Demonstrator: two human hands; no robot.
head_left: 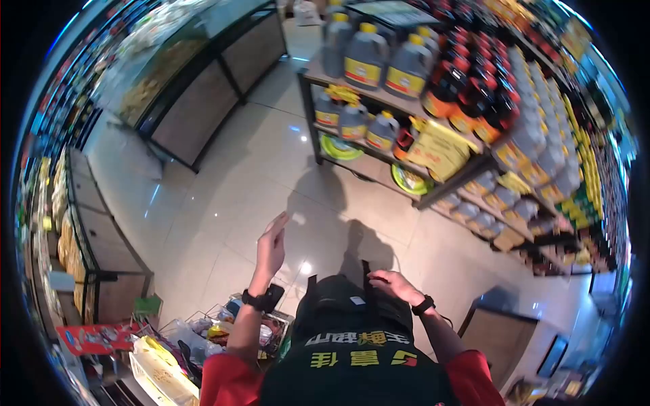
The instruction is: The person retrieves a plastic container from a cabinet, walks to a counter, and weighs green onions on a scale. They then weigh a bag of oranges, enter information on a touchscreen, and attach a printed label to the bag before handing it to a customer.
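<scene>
My left hand (pixel 272 245) is raised over the tiled floor, its fingers stretched out together and nothing seen in it. A dark band with a black device sits on that wrist. At the right, my right hand (pixel 398 285) is held beside the front of the dark apron (pixel 355 338), near a dark strap (pixel 366 277). Its fingers are partly bent, and whether they touch the strap is unclear. A black watch (pixel 423 305) is on the right wrist. Red sleeves cover both upper arms.
Shelves (pixel 399 101) with yellow-capped jugs (pixel 363 57) and dark red-capped bottles (pixel 447 74) stand ahead to the right. Wood-panelled display counters (pixel 186 108) line the left. A wire basket (pixel 271 331) of packaged goods and a white crate (pixel 152 372) are at the lower left.
</scene>
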